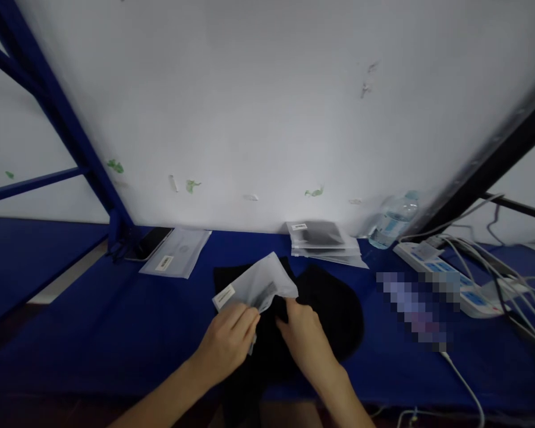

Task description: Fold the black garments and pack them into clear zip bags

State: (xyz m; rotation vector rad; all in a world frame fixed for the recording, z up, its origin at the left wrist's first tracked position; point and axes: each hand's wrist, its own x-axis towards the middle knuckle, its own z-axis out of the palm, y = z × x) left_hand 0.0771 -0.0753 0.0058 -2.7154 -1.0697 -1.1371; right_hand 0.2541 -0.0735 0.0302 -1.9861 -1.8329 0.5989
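A frosted plastic zip bag point(254, 280) with a barcode label is tilted up between my hands, its mouth pulled partly apart. My left hand point(232, 336) is closed on the bag's near left edge. On the right, the fingers of my right hand point(305, 336) pinch the bag's other edge, with black fabric right by them. Dark folded black cloth point(334, 312) lies under and around the bag and hangs over the table's front edge. Whether any cloth is inside the bag I cannot tell.
Several filled frosted bags point(318, 235) are stacked by the wall. A flat bag point(178, 252) and a phone point(154, 242) lie at the left on the blue table point(93, 333). Rightward are a water bottle point(393, 221), a power strip point(446, 278), cables and a blurred-out object.
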